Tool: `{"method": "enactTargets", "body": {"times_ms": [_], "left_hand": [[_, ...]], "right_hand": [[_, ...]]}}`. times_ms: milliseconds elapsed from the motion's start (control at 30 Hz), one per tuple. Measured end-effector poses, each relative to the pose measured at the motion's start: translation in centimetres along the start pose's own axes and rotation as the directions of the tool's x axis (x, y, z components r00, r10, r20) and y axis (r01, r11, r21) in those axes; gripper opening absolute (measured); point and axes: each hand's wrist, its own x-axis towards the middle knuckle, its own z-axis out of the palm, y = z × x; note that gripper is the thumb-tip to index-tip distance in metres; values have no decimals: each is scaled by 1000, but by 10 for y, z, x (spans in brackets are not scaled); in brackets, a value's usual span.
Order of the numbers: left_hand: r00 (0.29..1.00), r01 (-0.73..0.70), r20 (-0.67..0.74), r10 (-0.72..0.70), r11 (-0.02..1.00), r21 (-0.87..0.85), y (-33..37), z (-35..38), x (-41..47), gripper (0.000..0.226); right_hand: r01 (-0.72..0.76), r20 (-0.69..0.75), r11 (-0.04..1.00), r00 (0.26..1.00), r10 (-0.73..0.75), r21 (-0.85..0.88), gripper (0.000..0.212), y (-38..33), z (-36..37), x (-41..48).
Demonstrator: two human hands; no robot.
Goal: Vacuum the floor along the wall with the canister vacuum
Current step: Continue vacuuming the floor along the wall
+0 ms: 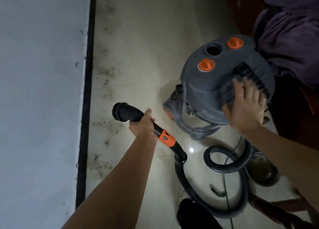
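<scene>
We see the person's left arm reach forward and up across the middle of the view, the left hand (142,123) curled tight round the black plastic wand tube (158,127), just behind the black round brush nozzle (120,110). The right arm comes in from the lower right, and the right hand (245,108) lies with fingers straight and spread, palm down on the top of the dark grey plastic canister vacuum with two orange knobs (224,76), beside its ribbed vent; it presses there and clasps nothing. The wand's long axis runs from the orange collar (166,137) at lower right up to the left, so the brush end faces the black skirting strip (87,90) and stops short of it. From the collar a dark ribbed hose (224,166) bends down and loops on the floor near the canister, which stands well right of the wall, with a thin dark cable (226,185) crossing the loop. The glossy cream tiled floor (146,38) carries a band of dark dirt specks (107,90) along the skirting, under a pale grey painted wall (39,90). At upper right we see rumpled purple cloth (290,30) above dark wooden furniture (293,121).
</scene>
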Motion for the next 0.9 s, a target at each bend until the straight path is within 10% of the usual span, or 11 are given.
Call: {"method": "enactTargets", "body": {"times_ms": [200, 333, 533, 767, 900], "left_hand": [[995, 80, 70, -68, 981, -179, 18, -131, -2, 19], [983, 151, 142, -120, 961, -232, 0, -216, 9, 26], [958, 160, 270, -97, 962, -222, -49, -308, 60, 37], [944, 2, 313, -102, 952, 306, -158, -407, 168, 68], [981, -99, 194, -14, 821, 563, -234, -459, 248, 41]], "right_hand": [[109, 548, 932, 783, -294, 344, 68, -131, 0, -131], [61, 662, 904, 660, -355, 424, 58, -206, 20, -208], [-51, 678, 852, 632, -376, 520, 21, -259, 89, -285], [-45, 613, 845, 709, -348, 533, 24, -274, 208, -343], [-35, 578, 828, 733, -359, 559, 21, -279, 286, -354]]}}
